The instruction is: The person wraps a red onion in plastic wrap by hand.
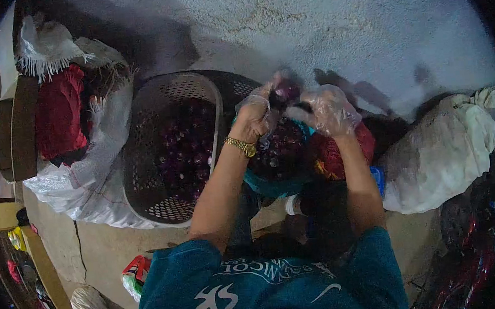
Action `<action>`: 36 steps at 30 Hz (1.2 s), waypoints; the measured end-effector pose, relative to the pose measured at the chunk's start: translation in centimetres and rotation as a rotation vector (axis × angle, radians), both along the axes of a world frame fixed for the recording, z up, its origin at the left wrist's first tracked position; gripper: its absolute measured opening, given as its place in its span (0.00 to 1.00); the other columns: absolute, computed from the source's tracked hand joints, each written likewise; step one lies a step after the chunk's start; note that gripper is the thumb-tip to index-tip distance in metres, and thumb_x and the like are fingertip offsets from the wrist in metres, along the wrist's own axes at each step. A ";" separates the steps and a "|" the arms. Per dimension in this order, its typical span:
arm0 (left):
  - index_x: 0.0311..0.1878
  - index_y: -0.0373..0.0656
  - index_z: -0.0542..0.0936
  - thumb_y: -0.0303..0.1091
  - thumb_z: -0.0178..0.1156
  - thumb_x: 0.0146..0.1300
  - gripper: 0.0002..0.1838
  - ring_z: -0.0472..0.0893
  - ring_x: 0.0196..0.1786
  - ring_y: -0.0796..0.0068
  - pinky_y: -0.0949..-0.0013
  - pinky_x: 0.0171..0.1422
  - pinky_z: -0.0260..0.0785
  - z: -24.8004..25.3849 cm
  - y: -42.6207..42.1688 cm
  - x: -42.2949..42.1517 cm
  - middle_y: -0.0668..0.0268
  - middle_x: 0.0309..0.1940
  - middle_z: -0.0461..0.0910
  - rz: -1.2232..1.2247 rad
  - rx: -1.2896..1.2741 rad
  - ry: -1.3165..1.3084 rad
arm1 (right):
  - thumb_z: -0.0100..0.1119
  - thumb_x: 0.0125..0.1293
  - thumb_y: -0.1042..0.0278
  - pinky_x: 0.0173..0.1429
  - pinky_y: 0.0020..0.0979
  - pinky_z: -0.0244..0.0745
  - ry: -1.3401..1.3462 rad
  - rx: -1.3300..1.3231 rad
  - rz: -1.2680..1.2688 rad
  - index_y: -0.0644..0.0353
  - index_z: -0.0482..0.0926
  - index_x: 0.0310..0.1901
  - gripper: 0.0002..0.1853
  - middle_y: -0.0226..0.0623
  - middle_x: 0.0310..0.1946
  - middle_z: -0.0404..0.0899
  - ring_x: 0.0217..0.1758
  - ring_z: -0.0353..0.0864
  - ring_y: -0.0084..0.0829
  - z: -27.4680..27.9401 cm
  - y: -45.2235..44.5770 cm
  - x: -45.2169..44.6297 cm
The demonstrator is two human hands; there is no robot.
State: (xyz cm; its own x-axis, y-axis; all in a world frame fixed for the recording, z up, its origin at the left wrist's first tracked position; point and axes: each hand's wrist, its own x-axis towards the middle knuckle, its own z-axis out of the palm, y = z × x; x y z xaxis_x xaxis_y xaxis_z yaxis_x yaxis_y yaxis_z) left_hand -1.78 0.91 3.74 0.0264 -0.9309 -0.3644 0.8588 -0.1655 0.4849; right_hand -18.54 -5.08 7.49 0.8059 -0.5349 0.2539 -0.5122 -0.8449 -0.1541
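Note:
Both hands wear thin clear plastic gloves. My left hand [254, 114], with a gold watch [249, 149] on its wrist, is closed on a purple-red onion [285, 92] held up near the wall. Just right of that onion, my right hand [331, 112] has its thumb and fingers apart, with nothing visible between them; some fingertips are blurred. Below both hands stands a teal tub [267, 186] filled with dark purple onions [282, 152]. A red mesh bag [360, 145] sits beside the tub, partly covered by my right forearm.
On the left is a large grey perforated basket [131, 187] with many onions [186, 147]. Beyond it stands a white woven sack [76, 188] with red mesh [61, 114] inside. A full pale sack [439, 151] leans at right. The rough wall [330, 26] rises behind.

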 end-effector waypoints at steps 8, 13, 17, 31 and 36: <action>0.51 0.40 0.72 0.43 0.51 0.69 0.17 0.78 0.49 0.64 0.60 0.55 0.75 0.4 0.3 1.6 0.60 0.48 0.75 0.242 -0.067 0.015 | 0.55 0.56 0.34 0.36 0.47 0.73 -0.013 0.250 0.012 0.60 0.80 0.25 0.30 0.51 0.21 0.77 0.28 0.79 0.50 1.0 0.9 0.6; 0.51 0.38 0.71 0.43 0.49 0.70 0.18 0.76 0.52 0.60 0.52 0.57 0.74 1.4 0.2 1.9 0.55 0.52 0.72 0.134 -0.115 0.124 | 0.57 0.60 0.47 0.37 0.46 0.71 0.137 0.150 -0.089 0.61 0.81 0.28 0.21 0.54 0.23 0.76 0.29 0.78 0.51 -3.7 0.0 0.0; 0.49 0.39 0.72 0.43 0.51 0.69 0.17 0.77 0.51 0.61 0.52 0.55 0.74 1.2 0.2 1.4 0.56 0.48 0.74 0.173 -0.116 0.205 | 0.54 0.63 0.46 0.37 0.46 0.71 0.324 0.448 -0.199 0.65 0.80 0.28 0.24 0.55 0.23 0.76 0.29 0.78 0.51 -1.7 0.2 0.7; 0.55 0.35 0.66 0.38 0.49 0.68 0.18 0.76 0.52 0.52 0.44 0.58 0.71 0.8 0.3 2.2 0.52 0.53 0.70 0.191 -0.104 0.269 | 0.64 0.54 0.49 0.38 0.45 0.72 0.267 0.493 -0.119 0.68 0.77 0.32 0.23 0.55 0.28 0.78 0.33 0.78 0.53 -2.7 0.0 0.2; 0.55 0.35 0.67 0.39 0.52 0.68 0.20 0.74 0.56 0.53 0.45 0.61 0.69 -0.6 -0.5 2.6 0.51 0.54 0.71 0.227 -0.112 0.187 | 0.55 0.60 0.43 0.45 0.48 0.72 0.373 0.484 -0.108 0.67 0.79 0.33 0.27 0.57 0.32 0.79 0.40 0.79 0.55 -3.7 -0.4 -0.1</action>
State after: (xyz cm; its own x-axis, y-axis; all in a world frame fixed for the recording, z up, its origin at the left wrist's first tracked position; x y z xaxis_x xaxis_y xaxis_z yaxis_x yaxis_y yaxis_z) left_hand 0.87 0.43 3.10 0.1800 -0.9436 -0.2777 0.9437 0.0860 0.3195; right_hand -18.62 -5.43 3.82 0.7287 -0.6022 -0.3262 -0.6839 -0.6648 -0.3005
